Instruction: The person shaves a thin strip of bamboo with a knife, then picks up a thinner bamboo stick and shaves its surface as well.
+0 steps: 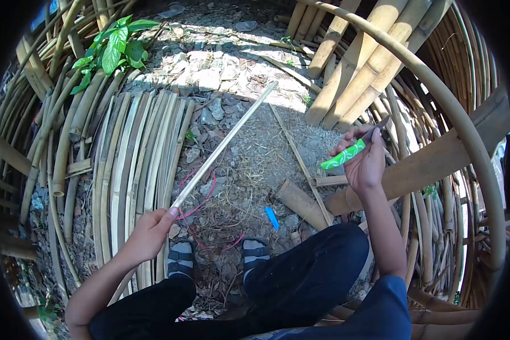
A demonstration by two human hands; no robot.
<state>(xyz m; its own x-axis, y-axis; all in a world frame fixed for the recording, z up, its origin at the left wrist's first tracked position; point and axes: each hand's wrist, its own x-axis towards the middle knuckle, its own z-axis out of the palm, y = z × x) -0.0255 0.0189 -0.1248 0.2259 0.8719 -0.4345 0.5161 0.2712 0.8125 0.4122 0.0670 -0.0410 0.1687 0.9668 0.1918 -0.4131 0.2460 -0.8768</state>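
My left hand [148, 233] is closed round the near end of a pale bamboo strip [226, 141], which slants up and away to the right over the ground. On the right, my right hand [364, 161] has its fingers curled about a knife [344, 154] with a green, white-patterned handle. The dark blade points up and right, partly behind the fingers. Strip and knife are apart from each other. Beside my left hand lies a row of split bamboo strips [136, 147].
A blue object [272, 217] and pink cord [209, 190] lie on the stony ground near my sandalled feet. Thick bamboo poles [374, 62] lean at the upper right. A bent pole [470, 119] arches along the right side. A leafy green plant [114, 48] grows at upper left.
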